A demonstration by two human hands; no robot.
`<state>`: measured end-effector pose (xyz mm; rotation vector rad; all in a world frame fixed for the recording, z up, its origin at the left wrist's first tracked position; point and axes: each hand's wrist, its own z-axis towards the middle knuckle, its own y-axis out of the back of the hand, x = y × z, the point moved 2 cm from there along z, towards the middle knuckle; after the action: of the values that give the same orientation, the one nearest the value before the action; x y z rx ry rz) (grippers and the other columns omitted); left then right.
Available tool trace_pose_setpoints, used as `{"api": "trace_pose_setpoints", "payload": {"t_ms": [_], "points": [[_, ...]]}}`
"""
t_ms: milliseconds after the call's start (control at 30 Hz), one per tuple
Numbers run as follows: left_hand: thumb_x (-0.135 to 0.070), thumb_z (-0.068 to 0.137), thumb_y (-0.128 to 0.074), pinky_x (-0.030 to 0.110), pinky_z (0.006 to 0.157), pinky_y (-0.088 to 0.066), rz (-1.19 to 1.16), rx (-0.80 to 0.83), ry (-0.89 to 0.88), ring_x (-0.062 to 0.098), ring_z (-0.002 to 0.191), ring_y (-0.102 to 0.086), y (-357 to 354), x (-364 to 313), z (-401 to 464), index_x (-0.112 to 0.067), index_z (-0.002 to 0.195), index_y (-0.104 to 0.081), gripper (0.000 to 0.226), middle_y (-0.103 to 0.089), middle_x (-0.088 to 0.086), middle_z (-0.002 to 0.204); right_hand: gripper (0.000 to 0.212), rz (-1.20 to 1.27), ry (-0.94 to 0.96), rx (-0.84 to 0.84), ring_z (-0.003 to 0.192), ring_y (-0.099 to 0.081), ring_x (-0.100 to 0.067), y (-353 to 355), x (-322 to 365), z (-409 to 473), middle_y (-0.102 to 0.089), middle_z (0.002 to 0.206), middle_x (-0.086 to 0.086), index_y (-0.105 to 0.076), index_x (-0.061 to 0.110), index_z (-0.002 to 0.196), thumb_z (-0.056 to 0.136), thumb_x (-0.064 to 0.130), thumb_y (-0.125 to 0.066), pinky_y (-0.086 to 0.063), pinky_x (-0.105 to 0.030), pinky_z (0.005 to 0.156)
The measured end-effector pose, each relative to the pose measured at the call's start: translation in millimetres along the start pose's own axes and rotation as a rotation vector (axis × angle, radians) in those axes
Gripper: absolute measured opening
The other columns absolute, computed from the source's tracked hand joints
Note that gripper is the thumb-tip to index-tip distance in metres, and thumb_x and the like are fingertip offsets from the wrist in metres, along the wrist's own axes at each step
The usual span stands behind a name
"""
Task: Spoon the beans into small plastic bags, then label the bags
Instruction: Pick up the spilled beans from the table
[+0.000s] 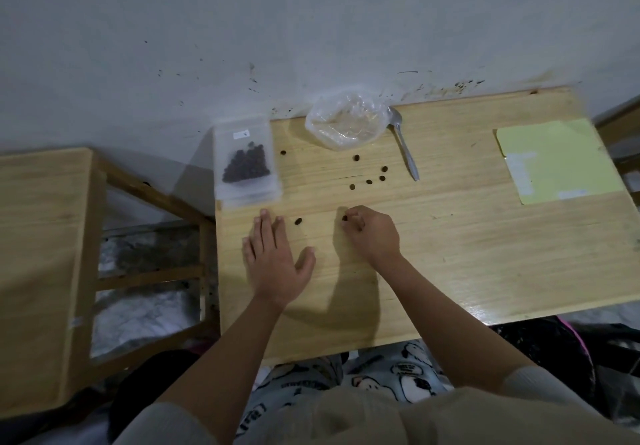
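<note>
Down on the wooden table [450,254], the left hand [273,261] lies flat with its fingers straight and spread, palm on the wood, holding nothing. Just at its 1 o'clock, beside the fingertips, sits one loose bean [298,221]. The right hand [372,233] is curled, its thumb and forefinger pinching a single bean [345,218] right at the table surface.

More scattered beans [369,181] lie at 12 o'clock from the right hand, well apart from it, toward the middle of the table. Beyond them, at the far edge against the wall, sits a crumpled clear plastic bag [346,122], with no beans visible inside. A metal spoon [405,147] lies just at its 3 o'clock, bowl toward the wall, handle pointing back at the person.

At 11 o'clock from the left hand, on the table's far left corner, a stack of small plastic bags [247,160] rests; the top one holds a dark heap of beans and carries a small white label [241,134]. At the table's 2 o'clock corner lies a yellow sheet [561,160].
</note>
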<state>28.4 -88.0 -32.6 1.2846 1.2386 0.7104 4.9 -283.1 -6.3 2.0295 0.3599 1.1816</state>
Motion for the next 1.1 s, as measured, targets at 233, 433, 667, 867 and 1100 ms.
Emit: {"api": "trace_pose_setpoints", "payload": {"t_ms": [233, 433, 667, 867, 1100], "points": [[-0.063, 0.084, -0.038, 0.053, 0.114, -0.011, 0.008, 0.007, -0.005, 0.029, 0.146, -0.006, 1.6, -1.2, 0.7, -0.01, 0.146, -0.025, 0.082, -0.01, 0.012, 0.158, 0.015, -0.02, 0.048, 0.044, 0.069, -0.057, -0.016, -1.4, 5.7, 4.3, -0.061, 0.074, 0.001, -0.058, 0.009, 0.099, 0.089, 0.021, -0.058, -0.046, -0.031, 0.061], [-0.061, 0.084, -0.042, 0.053, 0.114, -0.011, -0.003, 0.006, -0.005, 0.028, 0.146, -0.006, 1.9, -1.0, 0.4, -0.01, 0.146, -0.025, 0.082, -0.01, 0.012, 0.158, 0.01, 0.298, 0.057, 0.046, 0.061, -0.051, -0.007, -7.7, 11.7, -1.4, -0.056, 0.07, 0.001, -0.052, 0.012, 0.081, 0.082, 0.007, -0.06, -0.041, -0.011, 0.054], [-0.062, 0.081, -0.039, 0.056, 0.112, -0.016, -0.036, -0.011, -0.012, 0.03, 0.145, -0.012, 2.6, -1.4, 0.0, -0.009, 0.144, -0.032, 0.083, -0.017, 0.013, 0.157, 0.012, 0.445, 0.012, 0.132, 0.06, -0.05, -0.002, -24.9, 24.7, -5.6, -0.056, 0.071, 0.006, -0.058, 0.015, 0.081, 0.087, 0.004, -0.056, -0.041, -0.011, 0.057], [-0.062, 0.079, -0.039, 0.056, 0.112, -0.018, -0.029, -0.015, -0.015, 0.031, 0.144, -0.015, 1.6, -0.7, 0.9, -0.008, 0.143, -0.034, 0.084, -0.018, 0.014, 0.156, 0.015, 0.204, 0.176, 0.072, 0.052, -0.046, 0.0, -33.3, 34.5, 2.0, -0.058, 0.063, 0.01, -0.069, 0.008, 0.093, 0.081, 0.018, -0.071, -0.037, -0.01, 0.056], [-0.059, 0.076, -0.042, 0.054, 0.113, -0.014, -0.037, -0.012, -0.015, 0.03, 0.145, -0.012, -0.1, 0.7, 1.0, -0.008, 0.144, -0.031, 0.086, -0.016, 0.013, 0.157, 0.023, 0.006, 0.283, 0.171, 0.098, -0.063, -0.017, -43.7, 46.7, 8.5, -0.071, 0.107, -0.002, -0.071, 0.02, 0.109, 0.087, 0.022, -0.063, -0.045, -0.023, 0.078]]}}
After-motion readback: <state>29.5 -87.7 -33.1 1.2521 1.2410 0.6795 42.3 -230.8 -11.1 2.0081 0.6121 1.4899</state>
